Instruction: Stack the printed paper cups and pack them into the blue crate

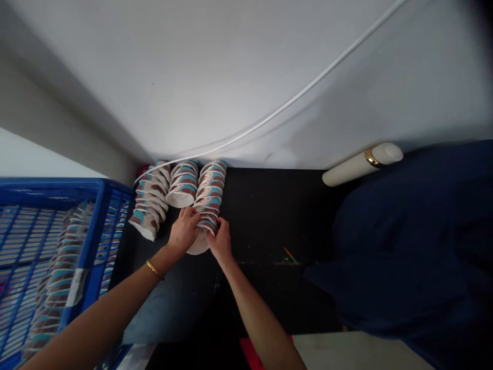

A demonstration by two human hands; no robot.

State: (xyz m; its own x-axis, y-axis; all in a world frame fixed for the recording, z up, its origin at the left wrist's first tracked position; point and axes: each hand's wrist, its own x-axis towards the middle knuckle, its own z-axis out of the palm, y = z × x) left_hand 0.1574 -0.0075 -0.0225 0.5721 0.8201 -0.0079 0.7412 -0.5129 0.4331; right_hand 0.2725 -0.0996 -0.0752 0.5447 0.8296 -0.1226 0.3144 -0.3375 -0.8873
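Three rows of nested, cup-shaped pieces with a white, brown and light-blue pattern lie on a black tabletop near the wall. The near end of the right-hand row (210,192) is between my hands. My left hand (186,227) has its fingers closed on the row's left side. On the right side, the fingers of my right hand (221,239) pinch the edge of the nearest piece, whose pale opening (199,244) faces me. Just left of my left hand are the shorter middle row (182,186) and the leaning left row (150,200).
At left stands a blue plastic crate (100,221) holding a bagged stack of similar pieces (57,277). A cream flask (350,168) with a gold band leans by dark-blue cloth (396,246) at right. A white cable (265,121) droops along the wall. A thin orange-green stick (291,256) lies on the table.
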